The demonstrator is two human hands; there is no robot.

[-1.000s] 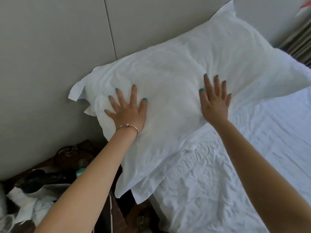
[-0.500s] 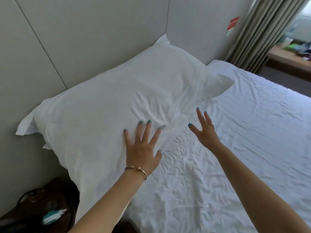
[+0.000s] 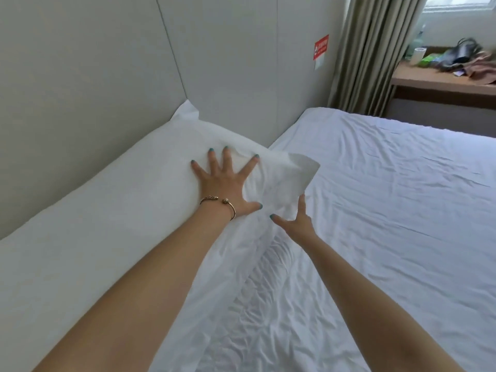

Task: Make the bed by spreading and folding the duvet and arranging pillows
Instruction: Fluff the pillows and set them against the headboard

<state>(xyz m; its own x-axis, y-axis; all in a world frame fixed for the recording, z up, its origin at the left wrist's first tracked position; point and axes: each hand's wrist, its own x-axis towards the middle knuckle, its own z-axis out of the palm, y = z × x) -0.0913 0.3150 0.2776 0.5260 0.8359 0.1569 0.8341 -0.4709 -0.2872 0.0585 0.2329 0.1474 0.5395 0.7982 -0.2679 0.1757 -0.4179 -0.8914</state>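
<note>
The pillow (image 3: 112, 218) is lying lengthwise along the headboard (image 3: 80, 84), the left hand (image 3: 224, 183) pressing flat with fingers spread near its far end, while the right hand (image 3: 296, 222), open and holding nothing, is hovering just beside its loose corner flap, the nearer hand to it.

Bare forearms, teal-painted nails, gold bangle (image 3: 218, 202) on left wrist

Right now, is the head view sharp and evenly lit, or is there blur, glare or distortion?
Head view: left hand and pillow sharp; window top right blown out; desk clutter smeared; wide-angle bending shows in the wall panel seam.
</note>
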